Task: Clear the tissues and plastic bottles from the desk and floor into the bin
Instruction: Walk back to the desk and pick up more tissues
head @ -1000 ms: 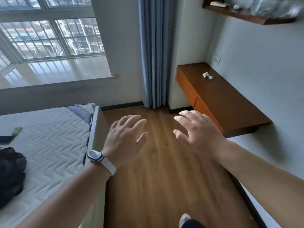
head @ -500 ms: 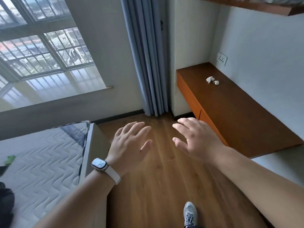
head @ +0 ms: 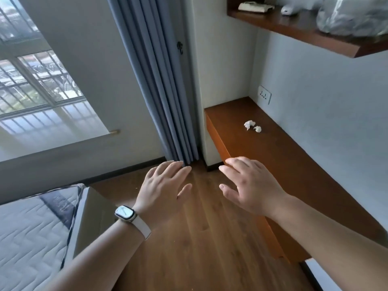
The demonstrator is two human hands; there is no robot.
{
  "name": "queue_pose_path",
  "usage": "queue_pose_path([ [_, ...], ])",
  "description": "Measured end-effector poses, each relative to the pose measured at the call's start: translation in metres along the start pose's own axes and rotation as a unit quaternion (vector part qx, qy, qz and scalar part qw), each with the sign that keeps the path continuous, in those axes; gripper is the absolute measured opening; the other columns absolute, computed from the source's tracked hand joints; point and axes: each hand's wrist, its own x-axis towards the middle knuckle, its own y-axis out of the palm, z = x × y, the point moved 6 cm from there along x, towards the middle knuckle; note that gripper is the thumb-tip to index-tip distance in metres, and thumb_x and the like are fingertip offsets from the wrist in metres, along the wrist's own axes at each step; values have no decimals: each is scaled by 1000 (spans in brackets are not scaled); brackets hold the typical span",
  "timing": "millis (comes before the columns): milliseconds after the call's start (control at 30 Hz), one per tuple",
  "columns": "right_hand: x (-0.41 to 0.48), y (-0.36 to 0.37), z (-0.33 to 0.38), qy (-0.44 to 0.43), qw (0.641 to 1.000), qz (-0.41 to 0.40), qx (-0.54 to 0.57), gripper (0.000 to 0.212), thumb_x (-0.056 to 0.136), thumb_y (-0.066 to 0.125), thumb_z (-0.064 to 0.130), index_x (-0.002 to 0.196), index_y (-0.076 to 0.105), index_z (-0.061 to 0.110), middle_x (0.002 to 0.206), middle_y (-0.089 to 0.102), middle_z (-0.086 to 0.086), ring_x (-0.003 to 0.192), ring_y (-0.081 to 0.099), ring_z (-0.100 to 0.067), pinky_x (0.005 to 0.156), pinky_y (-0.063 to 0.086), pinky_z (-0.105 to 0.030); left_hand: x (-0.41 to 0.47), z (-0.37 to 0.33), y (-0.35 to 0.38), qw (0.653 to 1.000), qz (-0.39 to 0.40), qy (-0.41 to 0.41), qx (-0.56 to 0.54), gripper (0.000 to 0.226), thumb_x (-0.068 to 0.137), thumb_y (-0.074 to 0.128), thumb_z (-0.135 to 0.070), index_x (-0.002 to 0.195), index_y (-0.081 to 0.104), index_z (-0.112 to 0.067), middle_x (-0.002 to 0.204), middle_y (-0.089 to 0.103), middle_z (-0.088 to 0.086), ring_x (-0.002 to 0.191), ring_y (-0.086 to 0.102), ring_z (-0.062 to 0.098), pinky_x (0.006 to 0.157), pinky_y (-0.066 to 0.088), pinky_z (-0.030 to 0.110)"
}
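Two small, crumpled white tissues (head: pixel 252 126) lie close together on the smooth brown wooden desk (head: pixel 294 164), near its far end by the wall. The left hand (head: pixel 162 191) and right hand (head: pixel 252 186) float over the wooden floor (head: pixel 199 238), fingers spread wide, holding nothing.

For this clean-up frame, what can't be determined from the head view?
- Bin and plastic bottles: none in frame, so their places are unknown.
- Tissues on the desk: too small to tell whether two wads or more.
- Wrapped bundle on the shelf: blurred and cut off by the top edge.
- Floor beneath the desk: hidden by the desktop and right hand.
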Motion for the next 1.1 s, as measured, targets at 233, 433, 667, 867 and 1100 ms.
queue_pose_path([
  [233, 43, 17, -55, 67, 998, 19, -3, 52, 94, 36, 52, 128, 58, 19, 132, 57, -5, 123, 50, -22, 98, 45, -42, 78, 14, 46, 999, 17, 35, -37, 46, 92, 47, -47, 129, 61, -23, 132, 60, -3, 126, 52, 23, 101, 44, 43],
  [433, 104, 32, -92, 135, 989, 57, -28, 57, 96, 26, 57, 136, 50, 24, 141, 49, 0, 131, 43, -20, 104, 40, -39, 162, 49, 90, 994, 35, 73, -71, 45, 90, 46, -48, 124, 63, -24, 128, 61, -5, 124, 54, 23, 98, 46, 44],
  [667, 180, 41, -133, 222, 969, 90, -56, 55, 97, 25, 57, 141, 42, 28, 148, 40, 5, 137, 34, -17, 108, 35, -38, 268, 100, 128, 985, 66, 123, -104, 43, 92, 42, -47, 126, 59, -28, 131, 60, -4, 125, 52, 23, 100, 44, 44],
  [867, 202, 65, -161, 320, 939, 112, -54, 56, 96, 24, 58, 141, 39, 29, 149, 37, 7, 137, 33, -17, 110, 33, -38, 328, 109, 173, 970, 118, 180, -118, 46, 92, 37, -47, 127, 60, -27, 132, 61, -2, 125, 52, 24, 102, 44, 46],
  [1100, 207, 88, -204, 388, 913, 123, -30, 55, 97, 25, 58, 142, 37, 30, 150, 35, 7, 138, 32, -16, 111, 30, -36, 377, 75, 232, 945, 203, 228, -118, 47, 99, 39, -46, 144, 41, -33, 153, 38, -7, 143, 29, 18, 114, 26, 42],
])
